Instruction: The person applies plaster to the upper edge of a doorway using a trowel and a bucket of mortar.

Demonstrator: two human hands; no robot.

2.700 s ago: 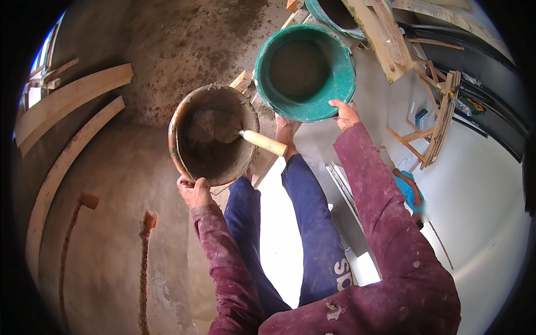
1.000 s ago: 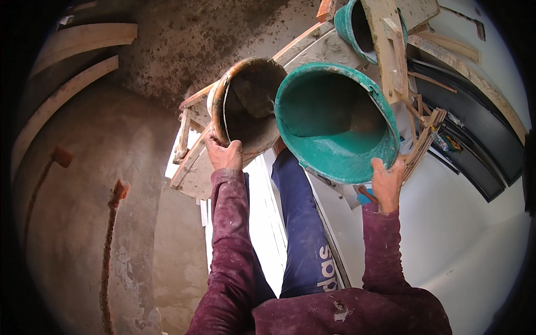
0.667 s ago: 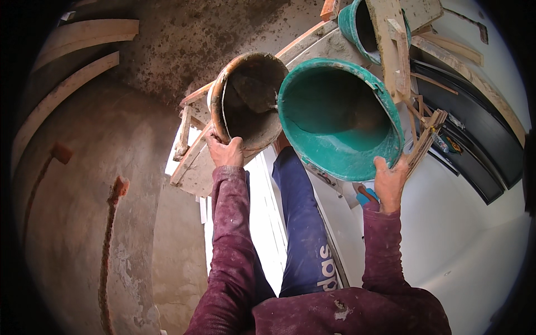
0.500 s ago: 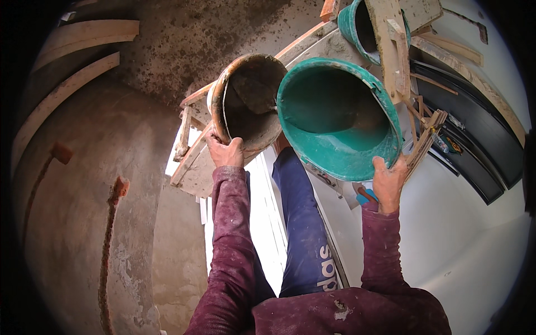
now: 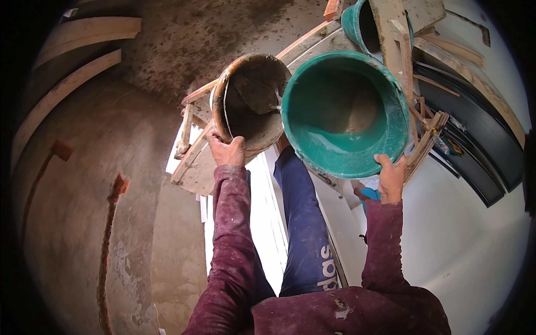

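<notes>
My left hand (image 5: 229, 149) is closed on the near rim of a mortar-stained brown bucket (image 5: 219, 106), its thumb over the edge. The inside of that bucket is dark and dirty. To its right, my right hand (image 5: 390, 174) grips the lower right rim of a green bucket (image 5: 357, 162). Its mouth faces me, showing a shiny wet wall and a greyish-brown patch deep inside; whether that is liquid or residue I cannot tell. The two rims meet or nearly meet, and a small pale glint shows between them.
Mortar-stained boards (image 5: 310, 47) form a platform beneath the buckets. Another green bucket (image 5: 350, 25) stands at the far right, behind a wooden upright (image 5: 393, 50). Black panels (image 5: 474, 128) and timber lie to the right. A plastered wall (image 5: 78, 223) with a chased groove is at left.
The green bucket has turned so its mouth looks rounder and more of its inside shows; it has shifted slightly right. My right hand moved with it. The brown bucket has barely moved.
</notes>
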